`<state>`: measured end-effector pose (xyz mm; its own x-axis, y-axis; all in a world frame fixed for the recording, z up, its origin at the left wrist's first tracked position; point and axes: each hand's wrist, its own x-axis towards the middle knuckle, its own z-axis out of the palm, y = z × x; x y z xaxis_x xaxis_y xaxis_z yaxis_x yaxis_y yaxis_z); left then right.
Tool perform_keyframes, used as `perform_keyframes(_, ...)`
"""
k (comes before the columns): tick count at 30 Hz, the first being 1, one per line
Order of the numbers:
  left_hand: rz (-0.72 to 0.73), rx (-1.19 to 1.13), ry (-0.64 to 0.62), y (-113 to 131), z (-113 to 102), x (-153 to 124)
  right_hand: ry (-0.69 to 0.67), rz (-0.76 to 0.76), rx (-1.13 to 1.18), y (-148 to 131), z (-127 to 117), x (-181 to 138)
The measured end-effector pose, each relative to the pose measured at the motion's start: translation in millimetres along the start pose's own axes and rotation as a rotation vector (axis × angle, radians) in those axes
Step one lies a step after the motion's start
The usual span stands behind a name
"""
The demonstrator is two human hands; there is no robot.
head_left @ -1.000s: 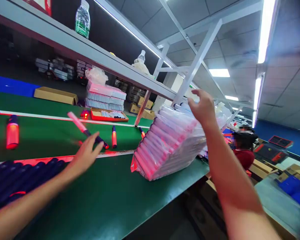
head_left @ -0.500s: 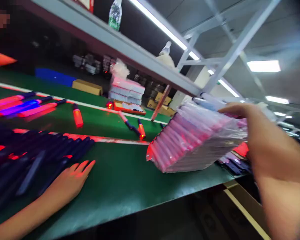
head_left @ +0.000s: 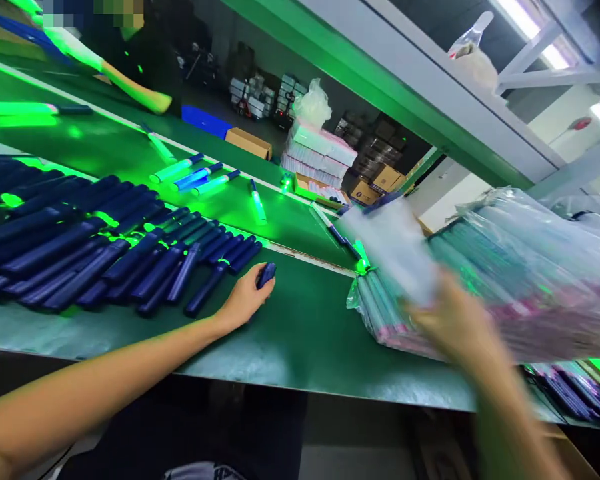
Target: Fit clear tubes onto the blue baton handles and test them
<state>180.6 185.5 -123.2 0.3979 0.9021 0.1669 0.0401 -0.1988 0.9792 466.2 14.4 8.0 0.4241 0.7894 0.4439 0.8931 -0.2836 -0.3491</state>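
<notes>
My left hand (head_left: 247, 293) is closed around a short dark blue handle (head_left: 267, 275), just above the green bench. To its left lies a broad pile of similar dark blue handles (head_left: 135, 267). My right hand (head_left: 447, 313), smeared by motion, grips a whitish translucent piece (head_left: 397, 250), too blurred to tell whether it is one tube or several. Right behind that hand a clear plastic bag (head_left: 540, 267) packed with translucent tubes with pink ends rests on the bench.
Lit green sticks (head_left: 207, 180) lie on the belt (head_left: 300, 230) beyond a white rail. A co-worker's arm (head_left: 137, 90) reaches in at the upper left. Overhead runs a grey shelf beam (head_left: 430, 73). Dark flat pieces (head_left: 575, 390) sit at the lower right.
My left hand has gone from stretched fingers by the pile to gripping a blue handle. My right hand has come off the bag's top and now holds a whitish piece. The light turned from red to green.
</notes>
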Motion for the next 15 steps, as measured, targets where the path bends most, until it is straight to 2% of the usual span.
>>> perform_keyframes(4, -0.056, -0.184, -0.037, -3, 23, 12, -0.521, 0.113, -0.394, -26, 77, -31)
perform_keyframes(6, -0.090, -0.252, -0.060, -4, 29, 10, -0.616, 0.124, -0.455, -27, 100, -36)
perform_keyframes(8, -0.124, -0.308, -0.075, -6, 31, 5, -0.624, 0.073, -0.491, -22, 103, -36)
perform_keyframes(11, -0.144, -0.355, -0.091, -7, 31, 0, -0.585, -0.153, -0.457, -14, 87, -32)
perform_keyframes(13, -0.156, -0.356, -0.100, -7, 31, -3, -0.524, -0.233, -0.251, -16, 82, -27)
perform_keyframes(15, -0.157, -0.347, -0.135, -6, 32, -7, -0.366, -0.095, 0.158, -26, 90, -23)
